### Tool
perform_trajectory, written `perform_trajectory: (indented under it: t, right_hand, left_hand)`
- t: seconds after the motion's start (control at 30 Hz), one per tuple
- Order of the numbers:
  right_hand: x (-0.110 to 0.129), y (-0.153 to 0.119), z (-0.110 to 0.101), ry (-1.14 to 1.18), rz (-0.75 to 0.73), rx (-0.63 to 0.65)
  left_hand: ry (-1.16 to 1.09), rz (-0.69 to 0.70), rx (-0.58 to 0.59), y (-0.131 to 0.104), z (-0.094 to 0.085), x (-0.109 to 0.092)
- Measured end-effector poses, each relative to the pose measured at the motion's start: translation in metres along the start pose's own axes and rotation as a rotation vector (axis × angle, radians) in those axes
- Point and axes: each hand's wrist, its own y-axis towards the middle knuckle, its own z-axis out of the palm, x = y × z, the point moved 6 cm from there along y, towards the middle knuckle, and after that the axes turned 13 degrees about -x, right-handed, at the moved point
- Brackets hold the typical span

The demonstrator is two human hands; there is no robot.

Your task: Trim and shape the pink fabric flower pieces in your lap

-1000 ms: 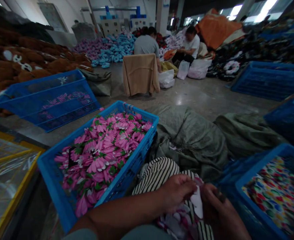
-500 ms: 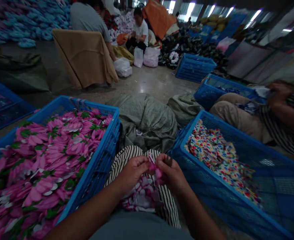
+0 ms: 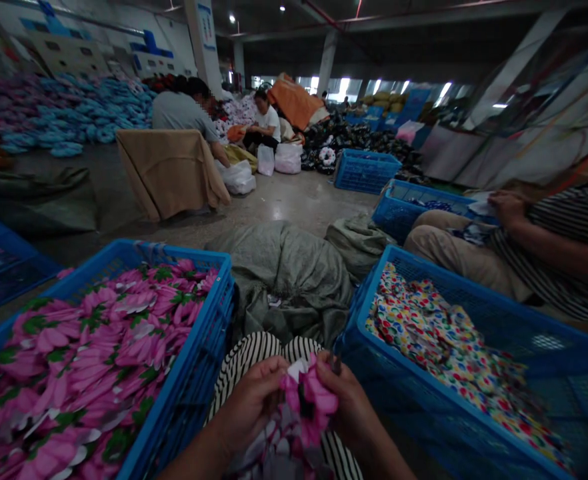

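Note:
Both hands are in front of my lap, closed on one pink and white petal-shaped cloth piece (image 3: pixel 317 400) with a dark spot in its middle. My left hand (image 3: pixel 254 397) pinches its white edge on the left. The pink part is gripped between the fingers of my right hand (image 3: pixel 351 403). A small dark object (image 3: pixel 335 364) sticks up by my right fingers; its kind is too unclear to tell. Below, more pink and white cloth pieces (image 3: pixel 269 443) lie on my striped trousers (image 3: pixel 247 350).
At left stands a blue crate (image 3: pixel 227 267) heaped with pink and green cloth pieces (image 3: pixel 119 327). Another blue crate (image 3: pixel 374 293) at right holds colourful printed cloth (image 3: pixel 439 327). A grey-green sack (image 3: pixel 284 260) lies ahead. A co-worker in stripes (image 3: pixel 569 227) sits at right.
The view has tilted up, so everything sits lower in the picture. The cloth piece is spread wider between my hands, showing more pink and the dark spot.

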Motion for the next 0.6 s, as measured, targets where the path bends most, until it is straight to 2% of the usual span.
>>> perform_trajectory:
  t: [0.03,0.1,0.17,0.23,0.33,0.4,0.47,0.53,0.6]
  right_hand:
    - [0.001,0.0,-0.001,-0.027,-0.027,-0.027]
    - [0.004,0.0,0.001,-0.19,-0.143,-0.075]
    - [0.007,0.0,0.005,-0.369,-0.29,-0.106]
    - [0.003,0.002,0.008,-0.409,-0.352,-0.121]
    - [-0.011,0.01,0.001,-0.176,-0.232,-0.19]
    - [-0.024,0.014,-0.004,0.014,-0.062,-0.231]
    - [-0.033,0.012,-0.003,0.131,0.128,-0.212]
    - [-0.036,0.006,0.001,0.17,0.272,-0.136]
    - [-0.03,0.003,0.001,0.214,0.255,-0.083]
  left_hand:
    - [-0.037,-0.024,-0.007,0.0,-0.001,0.002]
    - [0.031,0.028,-0.061,0.001,-0.003,0.003]
    - [0.222,0.149,-0.157,0.002,-0.007,0.0]
    - [0.421,0.253,-0.254,0.003,-0.012,-0.002]
    - [0.623,0.338,-0.321,0.007,-0.022,0.0]
    - [0.715,0.397,-0.346,0.009,-0.028,0.001]
    - [0.73,0.424,-0.366,0.011,-0.031,0.0]
    - [0.653,0.355,-0.32,0.012,-0.029,0.0]
    - [0.484,0.175,-0.238,0.012,-0.023,0.002]
